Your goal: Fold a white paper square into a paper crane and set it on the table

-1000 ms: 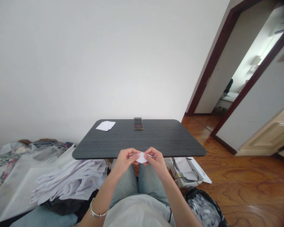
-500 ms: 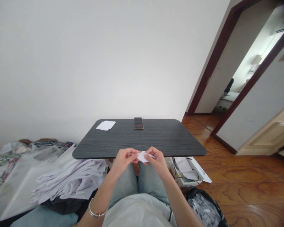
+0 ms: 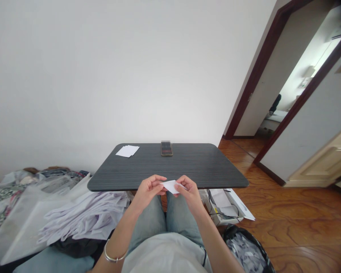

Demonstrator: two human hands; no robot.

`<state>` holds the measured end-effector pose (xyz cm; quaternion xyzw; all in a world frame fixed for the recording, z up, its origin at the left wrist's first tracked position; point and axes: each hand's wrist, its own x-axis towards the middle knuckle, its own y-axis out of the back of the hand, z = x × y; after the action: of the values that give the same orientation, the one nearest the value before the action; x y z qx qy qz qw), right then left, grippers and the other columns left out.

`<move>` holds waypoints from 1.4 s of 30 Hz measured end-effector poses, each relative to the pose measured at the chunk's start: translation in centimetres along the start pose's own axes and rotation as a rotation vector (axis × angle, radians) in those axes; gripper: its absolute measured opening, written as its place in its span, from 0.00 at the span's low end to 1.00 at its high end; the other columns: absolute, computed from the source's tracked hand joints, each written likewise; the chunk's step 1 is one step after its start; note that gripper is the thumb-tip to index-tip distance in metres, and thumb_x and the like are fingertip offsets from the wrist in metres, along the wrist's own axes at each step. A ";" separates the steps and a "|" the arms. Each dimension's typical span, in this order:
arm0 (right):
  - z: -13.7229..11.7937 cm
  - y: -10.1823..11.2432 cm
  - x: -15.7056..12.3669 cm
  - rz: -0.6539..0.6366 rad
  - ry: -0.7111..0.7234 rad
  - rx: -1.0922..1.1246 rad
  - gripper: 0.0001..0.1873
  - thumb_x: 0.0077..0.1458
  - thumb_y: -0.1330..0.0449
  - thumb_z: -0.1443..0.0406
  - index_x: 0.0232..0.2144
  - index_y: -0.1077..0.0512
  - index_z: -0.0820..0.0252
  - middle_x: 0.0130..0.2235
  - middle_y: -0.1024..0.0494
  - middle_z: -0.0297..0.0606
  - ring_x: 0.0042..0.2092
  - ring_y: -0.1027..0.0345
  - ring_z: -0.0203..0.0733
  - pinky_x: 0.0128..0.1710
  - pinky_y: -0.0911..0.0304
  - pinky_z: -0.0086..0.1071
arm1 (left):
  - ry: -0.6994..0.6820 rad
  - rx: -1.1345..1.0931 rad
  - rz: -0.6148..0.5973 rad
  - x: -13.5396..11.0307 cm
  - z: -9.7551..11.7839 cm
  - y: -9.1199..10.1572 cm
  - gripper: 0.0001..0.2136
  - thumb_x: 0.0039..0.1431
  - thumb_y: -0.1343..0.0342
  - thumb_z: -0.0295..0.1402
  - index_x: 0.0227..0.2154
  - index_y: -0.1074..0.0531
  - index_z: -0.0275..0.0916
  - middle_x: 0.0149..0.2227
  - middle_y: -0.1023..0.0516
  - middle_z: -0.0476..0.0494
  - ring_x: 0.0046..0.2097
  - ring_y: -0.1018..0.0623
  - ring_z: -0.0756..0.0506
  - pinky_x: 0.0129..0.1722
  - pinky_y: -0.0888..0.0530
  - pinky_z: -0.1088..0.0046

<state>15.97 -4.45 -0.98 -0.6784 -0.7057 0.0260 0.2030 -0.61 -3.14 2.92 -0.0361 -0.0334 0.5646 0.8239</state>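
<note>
A small folded piece of white paper (image 3: 170,186) is pinched between both hands just over the near edge of the dark striped table (image 3: 187,167), above my lap. My left hand (image 3: 148,189) grips its left end with thumb and fingers closed. My right hand (image 3: 189,189) pinches the right end. On the far left of the table lies a small stack of white paper sheets (image 3: 127,150). A phone (image 3: 166,148) lies at the far middle edge.
Piles of white plastic bags and clothes (image 3: 59,212) fill the floor to the left. A box with papers and cables (image 3: 224,206) sits under the table's right side, with a black bin of paper scraps (image 3: 247,252) nearer. An open doorway (image 3: 290,94) is at right.
The paper has turned flatter and wider between my fingers, and my left hand's fingers have shifted along its left end. Both hands stay in the same place.
</note>
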 end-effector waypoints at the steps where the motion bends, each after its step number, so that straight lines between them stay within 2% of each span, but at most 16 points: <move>1: 0.0 0.0 0.0 -0.006 -0.003 -0.007 0.12 0.44 0.35 0.59 0.25 0.32 0.60 0.23 0.28 0.30 0.22 0.37 0.32 0.22 0.39 0.25 | -0.007 0.002 -0.003 0.0 -0.1 0.0 0.16 0.45 0.38 0.38 0.36 0.28 0.33 0.30 0.21 0.43 0.32 0.22 0.47 0.34 0.26 0.73; 6: 0.0 0.0 -0.2 -0.030 -0.025 -0.037 0.11 0.44 0.35 0.59 0.26 0.30 0.60 0.24 0.27 0.31 0.23 0.37 0.33 0.23 0.38 0.26 | -0.007 0.000 0.012 0.1 -0.3 -0.1 0.15 0.45 0.38 0.36 0.34 0.28 0.33 0.30 0.20 0.43 0.31 0.23 0.49 0.34 0.27 0.74; 15: 0.1 0.0 -0.2 -0.036 -0.034 -0.011 0.13 0.44 0.35 0.57 0.24 0.31 0.60 0.22 0.29 0.31 0.22 0.38 0.33 0.22 0.39 0.26 | 0.047 -0.005 0.045 -0.3 0.6 -0.3 0.15 0.44 0.38 0.39 0.33 0.27 0.32 0.29 0.20 0.42 0.32 0.22 0.46 0.35 0.26 0.71; 22: -0.2 -0.2 -0.4 -0.043 -0.029 0.000 0.12 0.45 0.35 0.58 0.24 0.32 0.60 0.21 0.30 0.30 0.21 0.38 0.32 0.22 0.39 0.26 | 0.023 -0.008 0.055 -0.3 0.3 -0.2 0.15 0.44 0.38 0.39 0.32 0.27 0.33 0.28 0.20 0.43 0.31 0.22 0.46 0.34 0.26 0.70; 32: -0.5 -0.5 -0.6 -0.016 -0.006 0.006 0.12 0.45 0.36 0.58 0.26 0.30 0.60 0.24 0.27 0.32 0.23 0.36 0.32 0.22 0.37 0.25 | -0.041 0.039 0.036 -0.1 0.3 -0.3 0.11 0.44 0.38 0.37 0.28 0.27 0.34 0.26 0.22 0.45 0.28 0.23 0.48 0.32 0.26 0.72; 37: -0.8 -0.7 -0.7 -0.006 -0.031 0.040 0.13 0.44 0.35 0.58 0.24 0.32 0.59 0.22 0.28 0.31 0.22 0.37 0.33 0.21 0.37 0.26 | -0.020 0.011 0.051 -0.3 0.5 -0.5 0.12 0.43 0.38 0.38 0.27 0.27 0.34 0.25 0.22 0.45 0.28 0.23 0.49 0.32 0.26 0.72; 42: -0.9 -0.7 -0.9 -0.033 -0.023 0.014 0.12 0.45 0.36 0.59 0.24 0.33 0.59 0.23 0.28 0.30 0.22 0.37 0.32 0.21 0.36 0.26 | -0.001 -0.039 0.015 -0.2 0.5 -0.5 0.12 0.41 0.36 0.37 0.24 0.30 0.34 0.24 0.24 0.48 0.25 0.25 0.51 0.30 0.27 0.75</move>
<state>15.56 -5.64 -0.12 -0.6646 -0.7190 0.0353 0.2002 -0.23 -3.52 3.52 -0.0521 -0.0448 0.5701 0.8187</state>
